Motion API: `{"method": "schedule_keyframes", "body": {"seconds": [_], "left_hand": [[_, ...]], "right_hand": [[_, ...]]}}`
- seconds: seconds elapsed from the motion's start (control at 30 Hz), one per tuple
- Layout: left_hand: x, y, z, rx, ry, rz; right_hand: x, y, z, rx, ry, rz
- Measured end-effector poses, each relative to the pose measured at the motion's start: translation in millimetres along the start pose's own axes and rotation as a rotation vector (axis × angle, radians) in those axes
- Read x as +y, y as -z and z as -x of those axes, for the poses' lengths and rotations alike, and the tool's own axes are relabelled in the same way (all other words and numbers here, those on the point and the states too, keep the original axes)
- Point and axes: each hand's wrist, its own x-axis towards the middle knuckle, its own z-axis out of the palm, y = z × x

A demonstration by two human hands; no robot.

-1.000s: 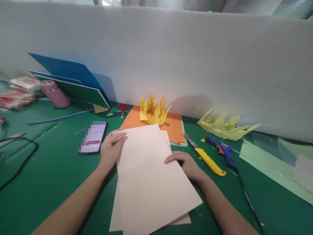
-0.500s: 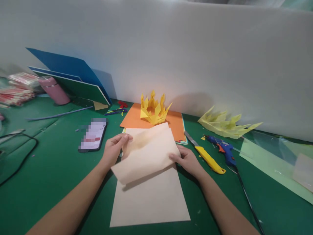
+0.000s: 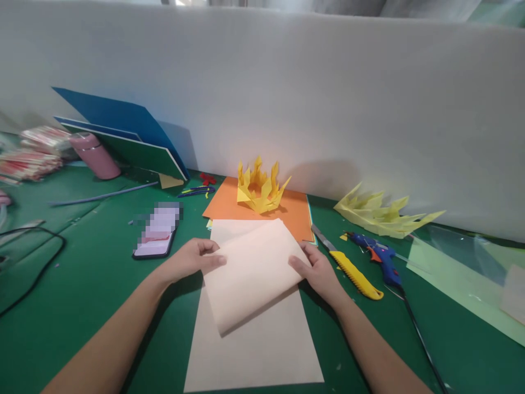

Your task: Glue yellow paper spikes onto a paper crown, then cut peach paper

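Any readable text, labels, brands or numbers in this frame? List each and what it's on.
No text here can be read.
Phone screen: blurred out, unreadable.
Stacked packets at far left: red print, too blurred to read.
Cream sheet pinched by left hand and right hand: blank.
Utility knife and glue gun: no legible marking.

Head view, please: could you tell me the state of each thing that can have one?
Top cream sheet, bent over, pinched by left hand and right hand.
Lower cream sheet, flat on the mat.
Phone, face up, screen lit.
Utility knife, blade extended.
Glue gun, lying on its side.
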Motion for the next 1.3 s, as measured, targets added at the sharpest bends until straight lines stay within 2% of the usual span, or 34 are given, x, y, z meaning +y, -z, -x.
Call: {"method": "schedule_keyframes", "body": {"seconds": [0.07,0.13,0.2,0.27,0.37,0.47,0.53,0.6,0.83,1.03,1.3], "left_hand": [[0.3,-7.9,-1.7,0.124,0.027,0.043],[2.6,-20.5,-3.4,0.268,0.028,0.195],[6.6,-36.8,-3.3,0.360,-0.011,0.370],[10.8,-54.6,-0.6,0.396,-0.018,0.486],[14.9,-77.3,7.5,0.327,-0.008,0.559],[15.9,-89.0,15.5,0.174,-0.056,0.542],[15.8,-91.0,18.5,0.062,-0.077,0.529],[15.5,-90.9,19.4,0.019,-0.087,0.536],[18.1,-94.4,16.3,0.173,-0.088,0.612],[20.1,-89.0,12.9,0.365,-0.052,0.524],[17.9,-82.1,12.0,0.309,-0.031,0.406]], "right_hand": [[2.2,1.1,-2.4,0.073,0.034,-0.143],[3.3,0.0,-4.5,0.121,0.061,-0.298],[2.7,-4.3,-4.9,0.117,0.051,-0.415],[0.6,-10.8,-2.5,0.053,0.009,-0.466],[-4.4,-20.0,4.5,-0.053,-0.060,-0.494],[-9.7,-23.3,10.0,-0.060,-0.142,-0.480],[-12.7,-22.1,10.9,-0.013,-0.185,-0.473],[-14.7,-19.9,10.1,0.038,-0.219,-0.481],[-17.1,-19.8,8.0,0.062,-0.287,-0.507],[-16.9,-20.9,7.1,0.024,-0.306,-0.493],[-18.2,-18.7,6.8,0.059,-0.363,-0.547]]}}
